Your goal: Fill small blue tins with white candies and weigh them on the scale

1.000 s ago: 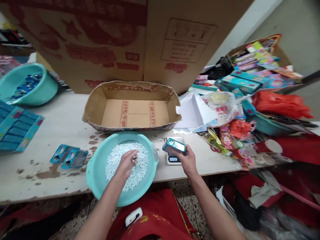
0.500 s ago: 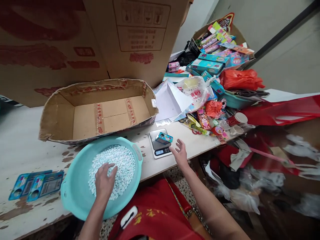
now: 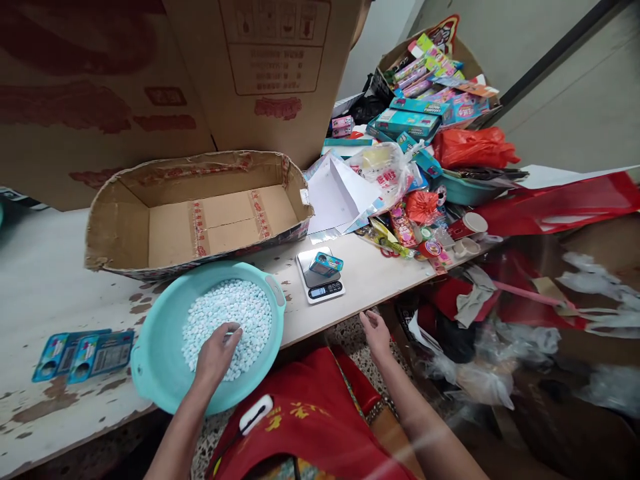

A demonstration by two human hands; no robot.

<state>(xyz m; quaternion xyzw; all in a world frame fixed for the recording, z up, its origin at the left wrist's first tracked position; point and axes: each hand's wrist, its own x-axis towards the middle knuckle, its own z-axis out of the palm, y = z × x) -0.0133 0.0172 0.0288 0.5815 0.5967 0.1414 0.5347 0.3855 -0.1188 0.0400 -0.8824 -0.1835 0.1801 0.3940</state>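
Left hand [image 3: 219, 353] is down over the basin [image 3: 163, 367], thumb and fingers bent with a small gap showing at the tips, right by the white and pale-blue pellets [image 3: 253, 307]. Can't tell if it's got any in its grip, or if the fingertips actually touch the pile. Right hand [image 3: 376, 333] is bare, fingers loosely spread and a bit bent, by the front edge of the table [image 3: 363, 283], near the scale [image 3: 326, 291] but not touching it. Blue pack [image 3: 327, 264] is lying at a slant on the scale's pan, apart from both hands. Screen's lit, digits too small for me to read. Two more packs [image 3: 103, 357] lie side by side left of the basin. Just behind the basin sits an open cardboard tray [image 3: 225, 230], with a big carton [image 3: 190, 60] standing behind that. Off to the right it's a mess: white paper [image 3: 337, 193], a red bag [image 3: 475, 147], and a crammed box of colourful stuff [image 3: 425, 73].
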